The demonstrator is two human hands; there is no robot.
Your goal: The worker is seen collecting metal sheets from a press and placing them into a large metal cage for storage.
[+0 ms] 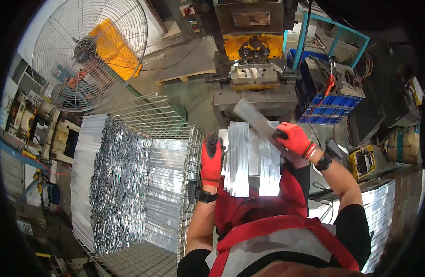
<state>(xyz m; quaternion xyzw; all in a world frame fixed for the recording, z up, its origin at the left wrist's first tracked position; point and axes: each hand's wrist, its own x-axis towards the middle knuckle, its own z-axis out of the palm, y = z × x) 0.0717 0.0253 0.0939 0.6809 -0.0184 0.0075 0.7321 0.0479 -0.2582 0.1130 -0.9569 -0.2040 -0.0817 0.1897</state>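
Observation:
My right hand (293, 138), in a red glove with dark fingertips, grips a flat metal strip (254, 114) near its lower end. The strip slants up and to the left over two stacks. My left hand (213, 159), gloved the same way, is beside the left stack of metal strips (238, 159), its fingers loosely bent and holding nothing I can see. The right stack of strips (269, 171) lies under the raised strip. Both stacks rest in front of my red apron (249, 210); what supports them is mostly hidden.
Ahead stands a press machine with a metal die (254, 75). To my left, a wire mesh basket (191, 152) holds many metal strips (120, 180). A large caged fan (85, 53) stands far left. Blue crates (321, 111) are at the right, near a yellow bin (363, 161).

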